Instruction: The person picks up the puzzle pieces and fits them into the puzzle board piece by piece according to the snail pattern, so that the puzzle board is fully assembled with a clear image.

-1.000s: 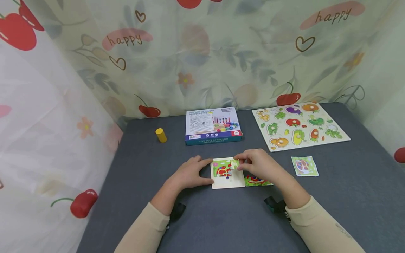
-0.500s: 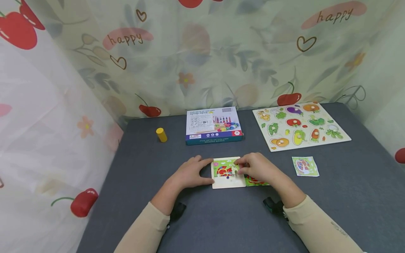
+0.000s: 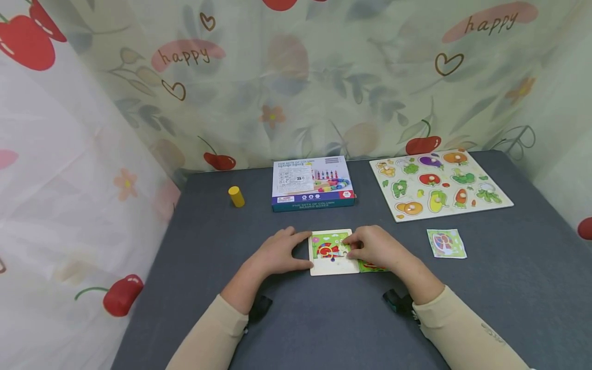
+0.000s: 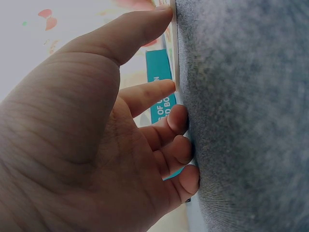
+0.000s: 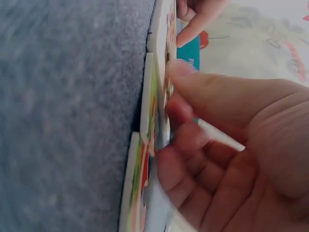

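A small square jigsaw board lies flat on the dark table, its upper part filled with a green and red picture and its lower strip bare white. My left hand spreads thumb and index finger against the board's left edge; its other fingers rest on the table in the left wrist view. Thumb and fingers of my right hand pinch a green jigsaw piece down at the board's right side. The fingers partly cover that piece. Loose jigsaw pieces with green and red print lie right of the board, partly under this hand.
A flat blue and white box stands behind the board. The yellow cylinder is upright at back left. A vegetable puzzle board lies at back right, with a small picture card in front of it.
The right hand has moved slightly left and down, bringing its piece from tilted over the board to lying against the picture. The left hand stays at the left edge.
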A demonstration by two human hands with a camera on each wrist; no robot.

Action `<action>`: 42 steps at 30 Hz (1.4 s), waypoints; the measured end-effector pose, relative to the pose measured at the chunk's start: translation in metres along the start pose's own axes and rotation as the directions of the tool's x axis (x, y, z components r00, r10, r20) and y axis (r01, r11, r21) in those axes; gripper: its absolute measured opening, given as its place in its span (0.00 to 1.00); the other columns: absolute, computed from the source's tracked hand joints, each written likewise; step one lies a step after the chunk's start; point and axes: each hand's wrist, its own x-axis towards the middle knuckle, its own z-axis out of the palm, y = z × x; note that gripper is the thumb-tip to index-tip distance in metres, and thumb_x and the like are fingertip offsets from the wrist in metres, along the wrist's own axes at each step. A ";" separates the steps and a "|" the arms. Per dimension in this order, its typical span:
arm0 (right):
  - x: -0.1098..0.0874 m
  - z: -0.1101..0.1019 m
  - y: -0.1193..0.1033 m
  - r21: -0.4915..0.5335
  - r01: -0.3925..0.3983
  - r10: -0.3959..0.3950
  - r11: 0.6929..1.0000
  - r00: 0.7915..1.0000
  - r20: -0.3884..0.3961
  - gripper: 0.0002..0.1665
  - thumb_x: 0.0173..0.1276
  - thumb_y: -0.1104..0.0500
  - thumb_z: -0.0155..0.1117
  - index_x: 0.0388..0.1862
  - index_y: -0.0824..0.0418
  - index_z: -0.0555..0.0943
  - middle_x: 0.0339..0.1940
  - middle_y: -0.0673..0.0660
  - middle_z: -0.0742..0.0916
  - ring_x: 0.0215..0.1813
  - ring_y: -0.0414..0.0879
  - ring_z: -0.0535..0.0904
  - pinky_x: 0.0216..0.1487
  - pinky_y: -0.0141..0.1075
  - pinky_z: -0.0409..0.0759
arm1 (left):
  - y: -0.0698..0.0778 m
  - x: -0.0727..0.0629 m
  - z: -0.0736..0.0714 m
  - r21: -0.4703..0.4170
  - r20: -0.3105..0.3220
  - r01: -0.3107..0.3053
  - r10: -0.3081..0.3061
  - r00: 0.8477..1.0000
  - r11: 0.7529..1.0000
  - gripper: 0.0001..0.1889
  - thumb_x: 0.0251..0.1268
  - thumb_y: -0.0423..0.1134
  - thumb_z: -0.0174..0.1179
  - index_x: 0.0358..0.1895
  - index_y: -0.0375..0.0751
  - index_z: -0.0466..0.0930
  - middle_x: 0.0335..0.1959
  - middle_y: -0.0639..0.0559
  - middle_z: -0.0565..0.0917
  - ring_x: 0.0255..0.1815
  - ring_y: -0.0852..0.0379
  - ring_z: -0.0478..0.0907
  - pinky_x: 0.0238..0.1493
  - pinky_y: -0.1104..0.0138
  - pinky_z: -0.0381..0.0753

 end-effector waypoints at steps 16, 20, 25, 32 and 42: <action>-0.001 0.003 0.000 -0.023 -0.024 0.024 0.999 0.999 -0.022 0.10 0.62 0.58 0.79 0.42 0.59 0.93 0.28 0.47 0.80 0.31 0.42 0.74 0.32 0.38 0.71 | -0.003 0.002 0.003 0.010 -0.005 -0.003 0.003 1.000 1.000 0.45 0.58 0.67 0.68 0.79 0.58 0.66 0.54 0.50 0.74 0.52 0.54 0.69 0.50 0.58 0.74; 0.000 0.003 0.000 -0.010 -0.024 0.024 1.000 1.000 -0.021 0.08 0.62 0.58 0.79 0.39 0.58 0.93 0.28 0.47 0.80 0.32 0.42 0.74 0.34 0.38 0.73 | -0.002 0.001 0.001 0.009 -0.003 -0.005 0.005 1.000 1.000 0.45 0.59 0.67 0.68 0.79 0.58 0.66 0.54 0.50 0.74 0.51 0.54 0.69 0.49 0.58 0.74; 0.000 0.003 0.000 -0.014 -0.017 0.016 1.000 1.000 -0.025 0.06 0.62 0.58 0.79 0.37 0.57 0.93 0.27 0.47 0.79 0.32 0.42 0.74 0.34 0.38 0.72 | 0.000 0.000 0.000 0.004 0.002 -0.007 0.007 1.000 1.000 0.45 0.58 0.67 0.68 0.79 0.58 0.66 0.54 0.50 0.74 0.51 0.54 0.69 0.49 0.59 0.74; 0.001 0.005 0.001 -0.036 -0.012 0.010 0.999 0.999 -0.034 0.07 0.62 0.57 0.79 0.39 0.55 0.93 0.29 0.45 0.80 0.33 0.41 0.74 0.35 0.38 0.74 | -0.001 0.001 0.000 0.001 0.007 -0.002 0.002 1.000 1.000 0.45 0.58 0.66 0.68 0.79 0.58 0.66 0.54 0.50 0.74 0.51 0.54 0.69 0.49 0.58 0.74; -0.003 -0.006 -0.003 -0.048 0.022 -0.023 0.999 1.000 -0.021 0.15 0.63 0.55 0.78 0.48 0.56 0.91 0.28 0.45 0.79 0.31 0.41 0.73 0.36 0.39 0.74 | -0.001 0.000 -0.001 -0.002 0.006 -0.007 0.007 1.000 1.000 0.45 0.59 0.67 0.68 0.79 0.58 0.66 0.54 0.50 0.74 0.51 0.54 0.69 0.49 0.58 0.74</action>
